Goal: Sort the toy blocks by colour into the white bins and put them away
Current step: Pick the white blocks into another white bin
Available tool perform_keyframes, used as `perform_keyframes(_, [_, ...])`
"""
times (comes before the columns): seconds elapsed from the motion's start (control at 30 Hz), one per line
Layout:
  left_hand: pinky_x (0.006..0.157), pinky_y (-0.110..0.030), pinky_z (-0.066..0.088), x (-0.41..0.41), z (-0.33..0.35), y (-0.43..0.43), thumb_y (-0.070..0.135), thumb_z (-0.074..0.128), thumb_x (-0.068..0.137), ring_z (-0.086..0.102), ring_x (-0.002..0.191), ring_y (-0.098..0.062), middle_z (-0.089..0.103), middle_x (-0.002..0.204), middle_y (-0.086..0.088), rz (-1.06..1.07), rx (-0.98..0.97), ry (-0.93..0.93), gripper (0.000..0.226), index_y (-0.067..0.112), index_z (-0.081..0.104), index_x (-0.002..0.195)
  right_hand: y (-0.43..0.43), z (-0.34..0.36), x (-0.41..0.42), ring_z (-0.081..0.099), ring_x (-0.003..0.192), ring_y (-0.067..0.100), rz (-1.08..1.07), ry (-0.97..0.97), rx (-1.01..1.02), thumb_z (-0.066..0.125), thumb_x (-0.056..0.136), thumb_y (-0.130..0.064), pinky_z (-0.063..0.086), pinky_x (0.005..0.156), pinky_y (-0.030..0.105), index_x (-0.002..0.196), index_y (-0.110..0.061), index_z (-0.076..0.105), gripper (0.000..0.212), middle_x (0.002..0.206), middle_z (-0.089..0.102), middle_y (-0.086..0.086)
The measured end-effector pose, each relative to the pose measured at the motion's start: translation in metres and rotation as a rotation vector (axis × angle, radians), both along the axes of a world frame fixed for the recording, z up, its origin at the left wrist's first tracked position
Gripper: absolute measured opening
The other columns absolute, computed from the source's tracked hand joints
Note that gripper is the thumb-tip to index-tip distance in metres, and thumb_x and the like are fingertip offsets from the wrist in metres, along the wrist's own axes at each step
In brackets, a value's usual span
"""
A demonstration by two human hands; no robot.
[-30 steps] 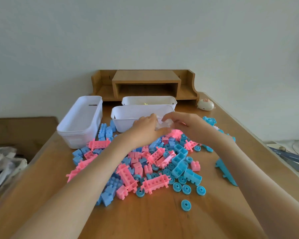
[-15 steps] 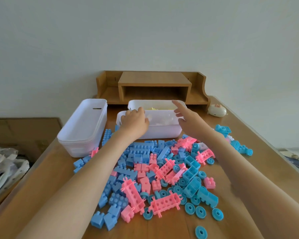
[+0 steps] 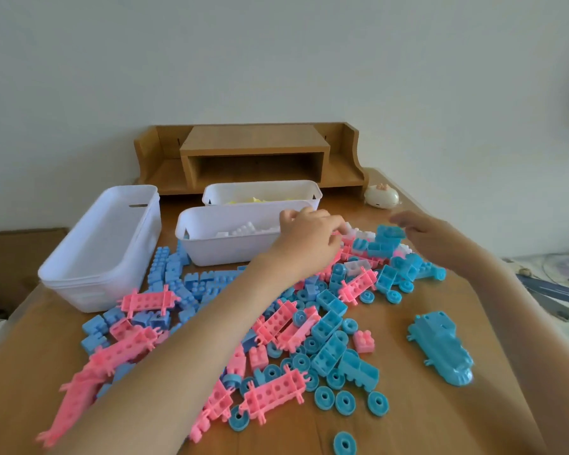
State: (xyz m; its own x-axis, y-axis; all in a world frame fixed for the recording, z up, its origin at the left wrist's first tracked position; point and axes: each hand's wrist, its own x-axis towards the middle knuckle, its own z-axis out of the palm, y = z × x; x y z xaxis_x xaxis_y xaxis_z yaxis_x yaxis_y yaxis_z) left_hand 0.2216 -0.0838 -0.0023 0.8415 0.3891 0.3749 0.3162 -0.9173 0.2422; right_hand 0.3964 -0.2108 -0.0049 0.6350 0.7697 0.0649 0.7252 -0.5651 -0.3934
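Head view: left hand (image 3: pixel 309 239) curled over small white plastic blocks (image 3: pixel 354 231), grip unclear; right hand (image 3: pixel 432 239) hung loose, empty. Risk: interlocked pink studded plastic blocks (image 3: pixel 358 285) could ride along into the white rectangular plastic bin (image 3: pixel 224 252) beside the left hand.

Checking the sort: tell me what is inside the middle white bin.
White blocks lie in the middle white bin; the left hand hides its right end.

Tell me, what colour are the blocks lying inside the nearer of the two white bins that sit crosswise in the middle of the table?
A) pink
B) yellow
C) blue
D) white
D: white blocks show above the wall of the near bin. The yellow pieces are in the far bin behind it.
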Motion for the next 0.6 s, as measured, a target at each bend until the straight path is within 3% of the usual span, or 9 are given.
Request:
perform_keyframes(0.1, [0.100, -0.039, 0.019, 0.017, -0.004, -0.014, 0.022, 0.037, 0.100, 0.040, 0.121, -0.016, 0.054, 0.128, 0.007, -0.100, 0.011, 0.193, 0.032, 0.031, 0.057, 0.123, -0.009, -0.003, 0.005, 0.046, 0.123, 0.023, -0.020, 0.073, -0.067, 0.030, 0.096, 0.003, 0.041, 0.097, 0.031, 0.135, -0.029, 0.044, 0.053, 0.141, 0.045, 0.003])
perform_keyframes(0.2, [0.103, -0.040, 0.015, 0.024, -0.007, -0.014, 0.019, 0.036, 0.100, 0.036, 0.123, -0.018, 0.055, 0.126, 0.007, -0.109, -0.018, 0.318, 0.033, 0.033, 0.062, 0.115, -0.007, -0.005, 0.000, 0.048, 0.120, 0.023, -0.003, 0.136, -0.052, 0.032, 0.094, 0.005, 0.045, 0.091, 0.031, 0.137, -0.033, 0.041, 0.058, 0.144, 0.043, 0.000])
perform_keyframes(0.33, [0.101, -0.037, 0.014, 0.027, -0.011, -0.011, 0.020, 0.035, 0.099, 0.036, 0.119, -0.019, 0.058, 0.115, 0.008, -0.082, -0.110, 0.321, 0.034, 0.036, 0.064, 0.106, -0.004, -0.008, -0.005, 0.055, 0.108, 0.018, 0.038, 0.187, -0.049, 0.044, 0.092, 0.000, 0.050, 0.082, 0.029, 0.144, -0.032, 0.028, 0.063, 0.140, 0.047, 0.003])
perform_keyframes(0.6, [0.103, -0.041, 0.015, 0.033, -0.016, -0.016, 0.033, 0.050, 0.095, 0.042, 0.114, -0.017, 0.055, 0.113, 0.005, -0.075, 0.019, 0.392, 0.012, 0.029, 0.060, 0.100, -0.008, -0.010, -0.003, 0.055, 0.103, 0.018, 0.034, 0.143, -0.085, 0.059, 0.089, -0.010, 0.050, 0.086, 0.030, 0.144, -0.023, 0.025, 0.066, 0.131, 0.051, 0.005])
